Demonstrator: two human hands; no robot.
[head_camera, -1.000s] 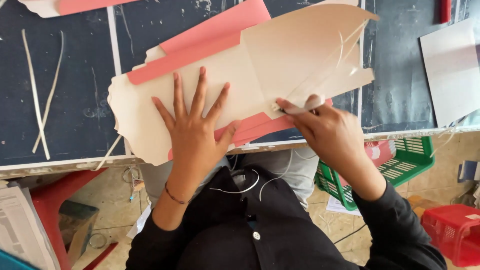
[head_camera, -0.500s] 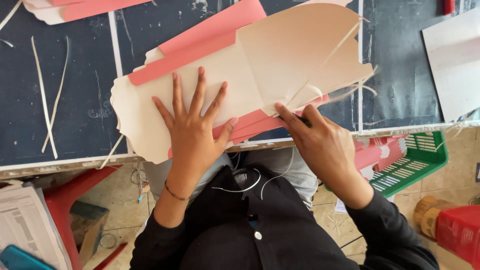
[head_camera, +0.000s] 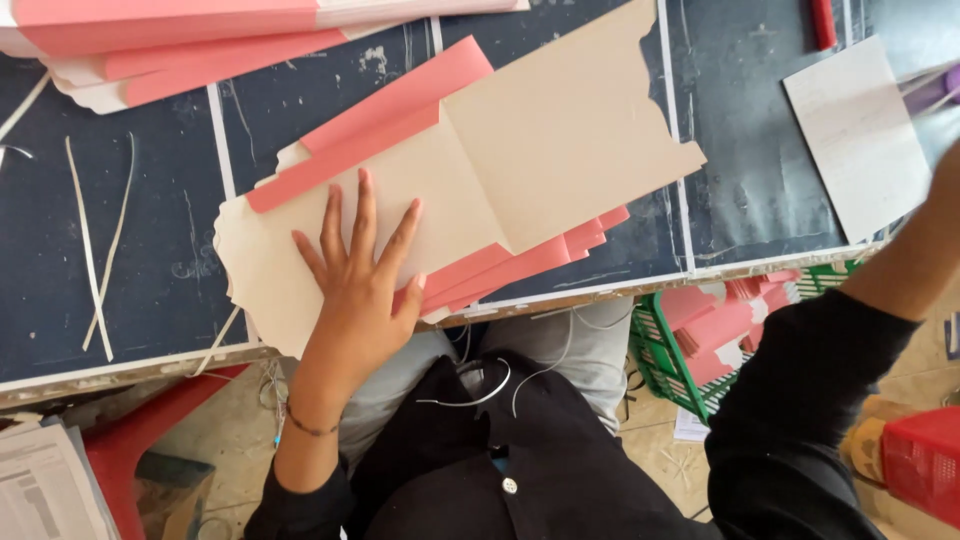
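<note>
Left hand (head_camera: 355, 290) lies flat, fingers spread, pinning beige card (head_camera: 450, 200) on counter (head_camera: 150, 250); right hand unseen past 3 o'clock. Overhanging card could slip.

Flattened carton (head_camera: 540, 150): matt beige cardboard, smooth face, ragged torn edges, pink printed panels with slight sheen. Worktop (head_camera: 150, 250): dark matt sheet, scuffed and scratched, chalky smears. Thin paper strips (head_camera: 95, 260) look dull, off-white. Green basket (head_camera: 665, 350): moulded plastic lattice. White sheet (head_camera: 855, 135): plain matt paper. Black sleeve (head_camera: 800, 400): soft cloth.
</note>
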